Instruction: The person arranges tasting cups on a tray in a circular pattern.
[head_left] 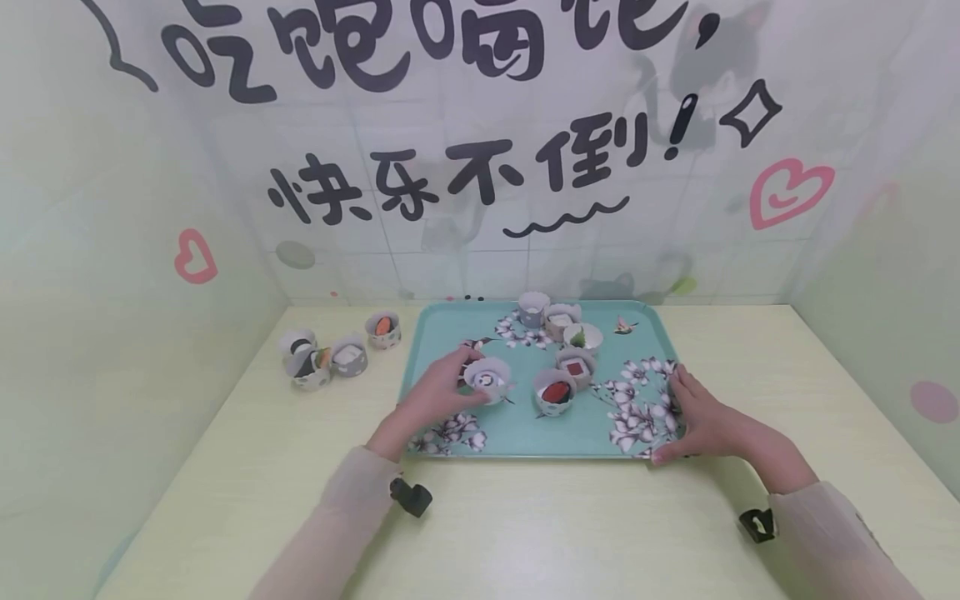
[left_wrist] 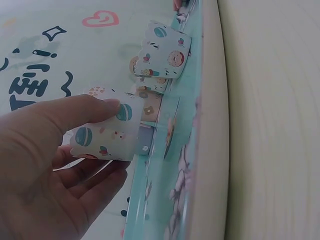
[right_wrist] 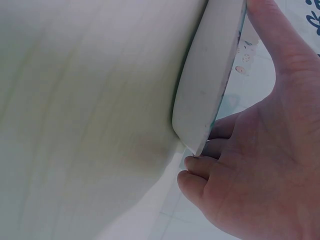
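My left hand (head_left: 438, 392) pinches a paper cup (head_left: 487, 380) over the left part of a turquoise flowered tray (head_left: 525, 450). In the left wrist view the thumb lies on the side of this patterned cup (left_wrist: 117, 132), with the fingers behind and under it. My right hand (head_left: 712, 421) holds the tray's right edge near the front corner, and in the right wrist view its fingers curl at the tray's rim (right_wrist: 210, 75). Between the hands several cups stand on the tray, the front one (head_left: 555, 393) with a red piece in it.
Left of the tray, several cups with small pieces stand on the table (head_left: 525, 533), among them one with an orange piece (head_left: 384, 329). A wall with writing rises behind the tray, and side walls stand left and right.
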